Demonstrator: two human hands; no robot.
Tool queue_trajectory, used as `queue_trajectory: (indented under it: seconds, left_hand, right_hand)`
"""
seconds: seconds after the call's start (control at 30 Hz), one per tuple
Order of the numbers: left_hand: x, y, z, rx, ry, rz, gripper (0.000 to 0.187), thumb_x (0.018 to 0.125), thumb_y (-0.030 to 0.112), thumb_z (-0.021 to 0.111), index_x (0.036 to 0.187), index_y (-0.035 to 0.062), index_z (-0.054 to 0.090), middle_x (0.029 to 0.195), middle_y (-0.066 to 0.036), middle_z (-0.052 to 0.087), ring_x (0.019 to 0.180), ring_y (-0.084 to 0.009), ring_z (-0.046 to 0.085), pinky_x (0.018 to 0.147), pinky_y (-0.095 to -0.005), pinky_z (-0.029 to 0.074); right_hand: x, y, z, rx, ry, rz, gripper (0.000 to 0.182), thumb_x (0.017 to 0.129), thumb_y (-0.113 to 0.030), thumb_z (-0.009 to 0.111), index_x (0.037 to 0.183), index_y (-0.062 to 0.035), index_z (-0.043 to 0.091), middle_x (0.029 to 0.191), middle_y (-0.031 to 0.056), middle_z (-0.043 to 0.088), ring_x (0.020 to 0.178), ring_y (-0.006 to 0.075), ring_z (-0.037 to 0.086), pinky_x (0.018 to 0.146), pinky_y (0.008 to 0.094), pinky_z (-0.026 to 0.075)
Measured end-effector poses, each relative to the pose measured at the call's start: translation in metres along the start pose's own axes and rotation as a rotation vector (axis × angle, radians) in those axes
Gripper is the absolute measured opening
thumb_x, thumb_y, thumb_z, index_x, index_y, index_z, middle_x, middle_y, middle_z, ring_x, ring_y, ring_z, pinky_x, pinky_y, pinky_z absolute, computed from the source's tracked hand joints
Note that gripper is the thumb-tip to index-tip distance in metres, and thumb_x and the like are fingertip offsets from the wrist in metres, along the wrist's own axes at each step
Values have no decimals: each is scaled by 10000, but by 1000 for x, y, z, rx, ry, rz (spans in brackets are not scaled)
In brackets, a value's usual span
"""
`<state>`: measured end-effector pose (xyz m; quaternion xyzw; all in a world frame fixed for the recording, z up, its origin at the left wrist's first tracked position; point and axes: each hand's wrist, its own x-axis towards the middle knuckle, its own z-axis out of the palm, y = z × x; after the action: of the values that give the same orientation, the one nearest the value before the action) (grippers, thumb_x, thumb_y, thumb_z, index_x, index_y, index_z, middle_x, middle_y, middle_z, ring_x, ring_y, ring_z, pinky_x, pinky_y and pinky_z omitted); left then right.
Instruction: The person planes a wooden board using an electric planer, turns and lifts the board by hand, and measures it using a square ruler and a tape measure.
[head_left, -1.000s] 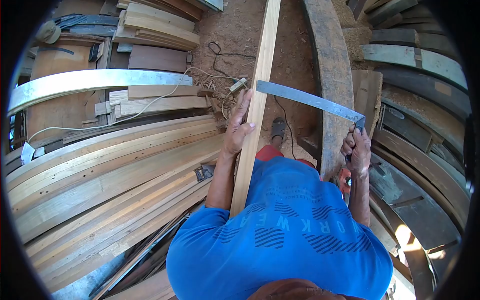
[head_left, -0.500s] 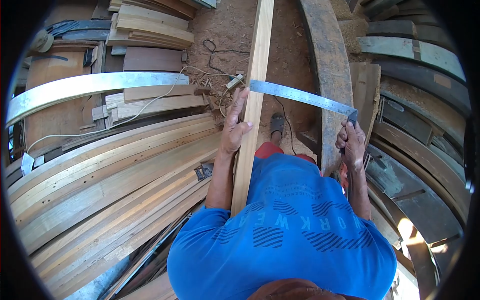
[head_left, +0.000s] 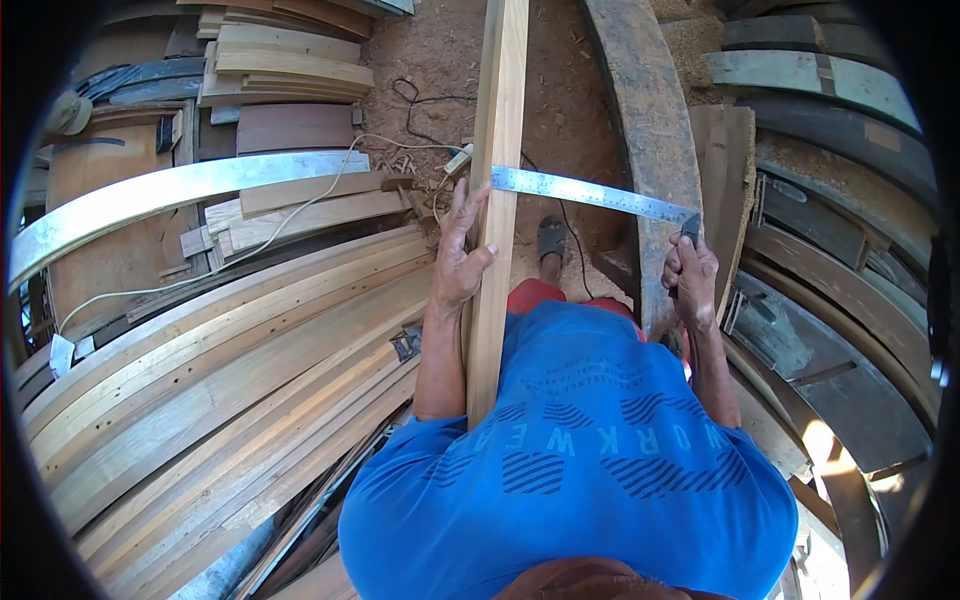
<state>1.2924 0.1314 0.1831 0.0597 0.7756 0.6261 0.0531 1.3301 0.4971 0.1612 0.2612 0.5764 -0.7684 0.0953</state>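
A long, pale wooden beam [head_left: 506,130] runs from the top of the view down to the blue shirt, with two of its faces showing. My left hand [head_left: 462,255] holds it from the left side, fingers stretched along the side and thumb over the front face. In my right hand [head_left: 692,278] is the dark handle of a try square [head_left: 600,195], fingers wrapped round it. The marked metal blade reaches leftward, and its far end meets the beam close to my left fingertips. Part of the handle is hidden by my fingers.
Long planks [head_left: 200,350] are stacked at left, below a shiny metal strip [head_left: 190,190]. A thick, worn timber [head_left: 650,110] stands right of the beam. Cables [head_left: 412,100] and shavings lie on the dirt floor. More boards [head_left: 830,85] crowd the right side.
The beam has turned slightly, so more of its left face shows. My right hand and the square have shifted left, the blade still meeting the beam. My left hand keeps its hold.
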Motion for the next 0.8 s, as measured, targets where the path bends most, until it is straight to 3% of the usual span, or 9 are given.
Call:
queue_trajectory:
  seconds: [0.3, 0.6, 0.8]
  left_hand:
    - [1, -1, 0, -87, 29, -51, 837, 684, 209, 618, 1503, 108, 482, 1600, -289, 305, 1560, -349, 131, 1242, -484, 105]
    - [4, 13, 11, -290, 79, -60, 878, 703, 241, 627, 1533, 46, 417, 1631, -271, 240, 1560, -341, 134, 1237, -482, 136]
    - [0, 0, 0, -106, 29, -38, 854, 713, 248, 621, 1530, 74, 442, 1638, -270, 228, 1557, -339, 147, 1234, -486, 140]
  right_hand:
    - [7, 10, 2, -36, 9, 5, 281, 1060, -313, 542, 1052, -34, 579, 662, -24, 462, 512, 60, 415, 465, 222, 357]
    - [7, 15, 6, -54, 17, -6, 269, 1061, -306, 535, 1040, -42, 582, 671, -21, 468, 516, 67, 434, 471, 227, 371]
    - [6, 15, 6, -89, 48, -27, 258, 1065, -291, 527, 1036, -41, 581, 667, -20, 468, 514, 65, 438, 469, 225, 376]
